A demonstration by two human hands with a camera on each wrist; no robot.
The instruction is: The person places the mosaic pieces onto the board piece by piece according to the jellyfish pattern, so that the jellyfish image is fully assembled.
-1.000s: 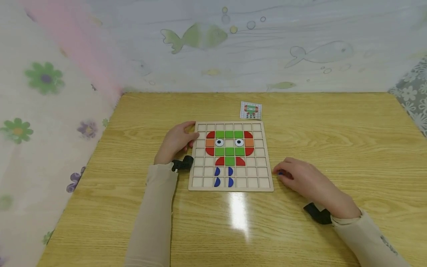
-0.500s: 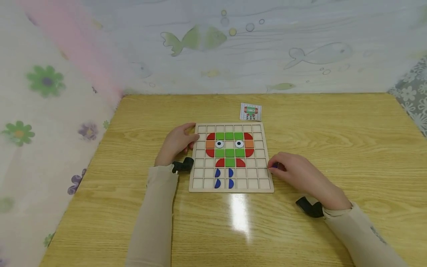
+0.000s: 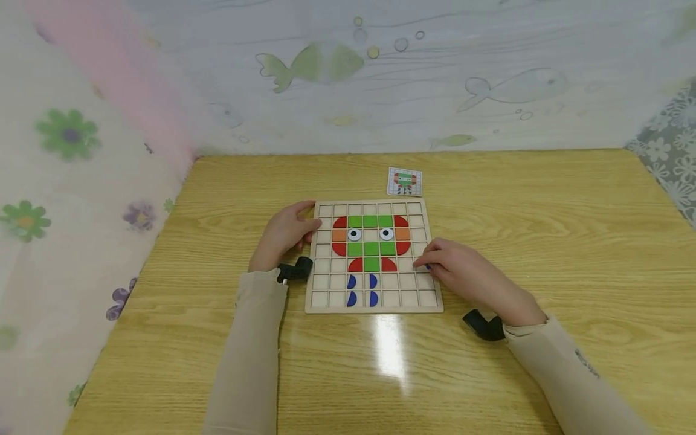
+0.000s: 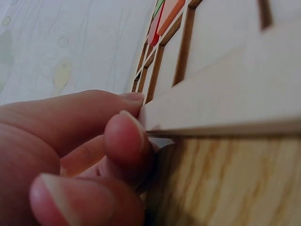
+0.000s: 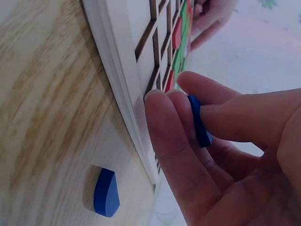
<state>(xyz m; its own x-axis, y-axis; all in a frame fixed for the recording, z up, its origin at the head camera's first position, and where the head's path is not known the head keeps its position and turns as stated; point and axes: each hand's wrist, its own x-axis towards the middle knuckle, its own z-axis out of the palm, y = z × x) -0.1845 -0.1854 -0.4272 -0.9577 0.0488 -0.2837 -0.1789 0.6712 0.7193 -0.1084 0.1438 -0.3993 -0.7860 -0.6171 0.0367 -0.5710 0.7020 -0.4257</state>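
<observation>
A wooden grid board point(image 3: 427, 297) lies on the table, bearing green and orange squares, red quarter-round pieces, two eye pieces and several blue half-rounds point(image 3: 351, 299) in its lower cells. My left hand point(image 3: 286, 234) holds the board's left edge near the far corner; in the left wrist view its fingertips point(image 4: 123, 136) touch that side. Over the board's right edge, my right hand point(image 3: 466, 270) pinches a blue piece point(image 5: 200, 121) between thumb and fingers. A second blue piece point(image 5: 106, 193) lies on the table beside the board, hidden behind the hand in the head view.
Beyond the board's far edge lies a small card point(image 3: 405, 182) printed with a similar figure on a grid. Painted walls border the wooden table point(image 3: 544, 205) at the back and left. Black mounts point(image 3: 484, 325) sit at both wrists.
My right hand has moved left from the table beside the board to over its right columns, carrying the blue piece. The left hand stays at the board's edge.
</observation>
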